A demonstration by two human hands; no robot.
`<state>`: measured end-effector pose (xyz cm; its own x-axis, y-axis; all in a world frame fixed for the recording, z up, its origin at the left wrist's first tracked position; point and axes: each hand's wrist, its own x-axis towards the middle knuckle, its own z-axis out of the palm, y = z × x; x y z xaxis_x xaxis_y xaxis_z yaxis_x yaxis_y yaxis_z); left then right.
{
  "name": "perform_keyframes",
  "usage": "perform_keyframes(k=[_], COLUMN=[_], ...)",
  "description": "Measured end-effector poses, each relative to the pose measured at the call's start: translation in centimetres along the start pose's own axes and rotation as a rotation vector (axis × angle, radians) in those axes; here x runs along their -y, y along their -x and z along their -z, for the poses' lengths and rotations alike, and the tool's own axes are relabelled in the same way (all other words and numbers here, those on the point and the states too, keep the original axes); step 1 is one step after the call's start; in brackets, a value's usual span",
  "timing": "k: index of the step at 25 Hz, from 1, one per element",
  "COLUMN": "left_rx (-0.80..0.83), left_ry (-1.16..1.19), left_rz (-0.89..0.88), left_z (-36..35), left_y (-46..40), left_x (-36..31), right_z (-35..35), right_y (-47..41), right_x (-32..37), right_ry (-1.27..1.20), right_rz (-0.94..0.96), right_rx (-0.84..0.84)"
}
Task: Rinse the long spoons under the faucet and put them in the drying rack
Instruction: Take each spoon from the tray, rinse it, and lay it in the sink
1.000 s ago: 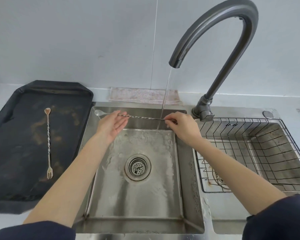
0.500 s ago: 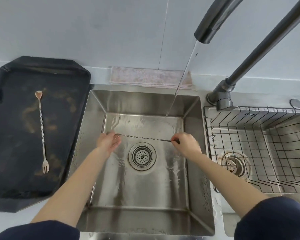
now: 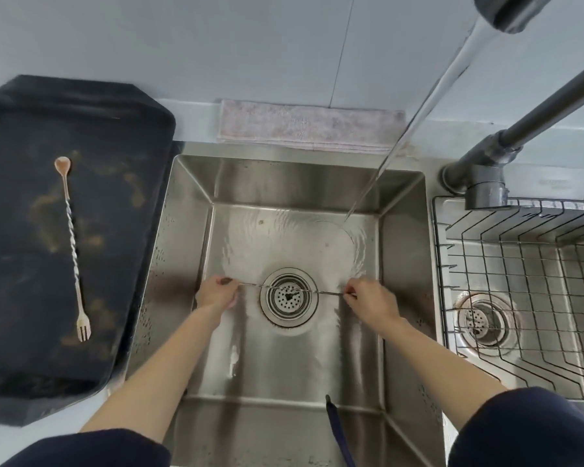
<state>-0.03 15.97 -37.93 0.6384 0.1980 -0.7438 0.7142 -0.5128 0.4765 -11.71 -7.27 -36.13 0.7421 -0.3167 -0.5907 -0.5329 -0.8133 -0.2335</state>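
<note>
No text, label, brand, number or sign could be read anywhere in the view.

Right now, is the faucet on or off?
On. A stream of water runs from the faucet spout into the left sink, rippling on its floor, clear of the held spoon.

Bright, even daylight — soft shadows only. Mild glare on the wet sink [image 3: 403, 264] floor (around the drain [image 3: 289, 297]). Wide-angle bending at edges — faucet [image 3: 506, 10] spout up close looks soft, slightly blurred.
</note>
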Motion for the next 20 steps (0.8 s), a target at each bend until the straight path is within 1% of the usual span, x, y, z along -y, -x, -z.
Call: perform_keyframes(k=[3,6,11,12,15,17,20], left_rx=[-0.006,0.006,0.024,0.036,0.089,0.107,0.097], left_ry=[-0.047,-0.047,-0.142,-0.179,-0.386,-0.417,-0.495], left_rz=[-0.051,-0.025,-0.024,-0.049,-0.152,-0.194,-0.31], left_z=[-0.2,-0.1,0.4,0.6,1.2,1.8,2.7], left_y=[0.3,0.4,1.2,1.5,2.7,3.9,5.6], left_x=[0.2,-0.1,-0.3,-0.5,-1.4,-1.8,-2.6], right_z=[-0.1,-0.1,0.0,0.2,1.1,2.0,3.2], right_y=[0.0,0.3,1.2,1.5,2.5,3.4,5.2], right_x=[-0.1,-0.2,0.3,0.5,1.0,1.5,2.7], right_ry=[0.016,0.041,0.133,0.133,0.129,0.128,0.104], right_rz=[0.004,0.01,0.042,0.045,0.055,0.066,0.087], right_rx=[0.003,0.001,0.001,0.001,0.003,-0.012,-0.037])
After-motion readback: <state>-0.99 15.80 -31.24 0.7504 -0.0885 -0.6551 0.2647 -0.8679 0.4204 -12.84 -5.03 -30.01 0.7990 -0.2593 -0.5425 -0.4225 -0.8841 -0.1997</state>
